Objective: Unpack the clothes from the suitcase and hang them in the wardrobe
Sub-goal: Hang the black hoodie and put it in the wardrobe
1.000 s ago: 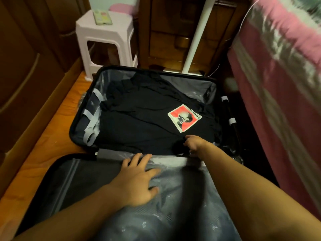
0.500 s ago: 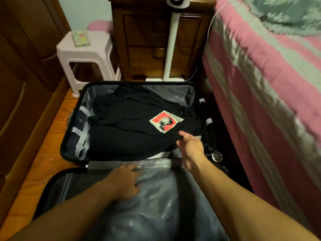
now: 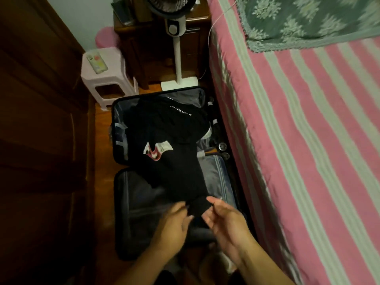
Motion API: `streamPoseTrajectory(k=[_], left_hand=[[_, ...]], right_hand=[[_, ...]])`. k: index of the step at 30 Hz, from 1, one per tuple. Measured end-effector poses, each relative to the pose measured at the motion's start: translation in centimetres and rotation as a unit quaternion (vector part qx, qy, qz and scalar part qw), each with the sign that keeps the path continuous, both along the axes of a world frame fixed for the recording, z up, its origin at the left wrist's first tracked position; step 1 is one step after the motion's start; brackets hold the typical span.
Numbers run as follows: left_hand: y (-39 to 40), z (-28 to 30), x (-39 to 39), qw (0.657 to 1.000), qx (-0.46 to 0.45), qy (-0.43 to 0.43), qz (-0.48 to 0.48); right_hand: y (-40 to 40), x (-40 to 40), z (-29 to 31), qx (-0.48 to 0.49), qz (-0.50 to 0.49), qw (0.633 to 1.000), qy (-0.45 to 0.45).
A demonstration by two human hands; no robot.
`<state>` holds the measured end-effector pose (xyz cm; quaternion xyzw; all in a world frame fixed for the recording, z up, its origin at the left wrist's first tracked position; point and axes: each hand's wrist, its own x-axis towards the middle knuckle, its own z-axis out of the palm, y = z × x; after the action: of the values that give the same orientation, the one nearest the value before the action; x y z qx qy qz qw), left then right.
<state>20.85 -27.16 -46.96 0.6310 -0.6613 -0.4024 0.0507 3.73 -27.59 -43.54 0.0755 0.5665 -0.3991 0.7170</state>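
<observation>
Black garment (image 3: pixel 174 169) with a red, white and black print, lifted over the suitcase. More black clothing (image 3: pixel 164 118) in the far half, with small white lettering. Black-shelled suitcase (image 3: pixel 118 223), lined in shiny grey, with pale grey straps along its left edge. Pink bedcover (image 3: pixel 308 140) striped in pale green down the right, topped at the far corner by a dark green cloth (image 3: pixel 308 19) patterned with lighter green sprigs. Pale pink stool (image 3: pixel 107 75) carrying a light, multicoloured phone case (image 3: pixel 97 63). White fan stand (image 3: pixel 177 58). Dark brown wardrobe (image 3: pixel 41 120) at left; reddish-brown floor (image 3: pixel 100 140).
</observation>
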Motion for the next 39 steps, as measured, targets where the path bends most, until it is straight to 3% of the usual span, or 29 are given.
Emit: streamPoseTrajectory(k=[3, 8, 11, 14, 15, 17, 18, 20, 22, 25, 28, 31, 33, 34, 35, 37, 39], left_hand=[[5.0, 7.4, -0.1, 0.997, 0.052, 0.031, -0.055], [6.9, 17.6, 5.3, 0.995, 0.091, 0.036, -0.028], [7.1, 23.1, 7.7, 0.995, 0.054, 0.047, -0.071], [8.5, 27.6, 8.1, 0.982, 0.023, 0.061, -0.179], [9.1, 28.5, 8.0, 0.975, 0.015, 0.061, -0.214], [9.6, 29.0, 8.2, 0.961, 0.019, 0.075, -0.266], [9.3, 28.7, 8.6, 0.958, 0.032, 0.086, -0.271], [7.7, 27.5, 9.5, 0.963, 0.038, 0.07, -0.256], [4.9, 26.8, 9.4, 0.976, -0.008, 0.019, -0.216], [0.6, 28.4, 6.1, 0.983, -0.056, -0.013, -0.177], [-1.8, 30.8, -0.5, 0.974, -0.082, 0.022, -0.209], [-0.9, 32.1, -8.2, 0.961, -0.09, 0.053, -0.255], [0.5, 31.4, -12.9, 0.957, -0.074, 0.048, -0.278], [1.3, 30.5, -15.1, 0.953, -0.061, 0.036, -0.296], [2.0, 29.3, -17.2, 0.949, -0.041, 0.018, -0.313], [3.6, 26.8, -21.1, 0.938, 0.005, -0.026, -0.347], [5.4, 25.0, -24.6, 0.925, 0.053, -0.071, -0.369]], right_hand=[[2.7, -1.4, 5.5, 0.053, 0.045, 0.998, 0.013], [5.5, -0.4, 10.1, 0.125, 0.193, 0.969, 0.085], [5.8, 3.1, 12.9, 0.116, 0.232, 0.966, -0.016], [4.7, 6.9, 17.1, 0.065, 0.24, 0.965, -0.089], [4.1, 7.5, 18.3, 0.056, 0.224, 0.97, -0.078], [2.8, 7.0, 19.2, 0.021, 0.232, 0.971, 0.045], [2.7, 5.9, 19.5, -0.007, 0.25, 0.956, 0.153], [3.4, 2.0, 20.6, -0.049, 0.287, 0.873, 0.391], [5.1, -2.4, 23.8, -0.096, 0.272, 0.798, 0.529], [7.3, -7.6, 31.7, -0.217, 0.202, 0.726, 0.62], [9.6, -12.5, 40.4, -0.293, 0.029, 0.704, 0.646], [14.5, -21.7, 44.8, -0.227, -0.201, 0.626, 0.718], [19.5, -28.8, 44.2, -0.092, -0.249, 0.583, 0.768], [22.6, -32.7, 42.1, 0.008, -0.175, 0.594, 0.786], [25.6, -35.9, 40.1, 0.11, -0.039, 0.616, 0.779], [31.6, -41.4, 34.3, 0.278, 0.248, 0.644, 0.669], [36.3, -44.5, 29.8, 0.35, 0.396, 0.635, 0.563]])
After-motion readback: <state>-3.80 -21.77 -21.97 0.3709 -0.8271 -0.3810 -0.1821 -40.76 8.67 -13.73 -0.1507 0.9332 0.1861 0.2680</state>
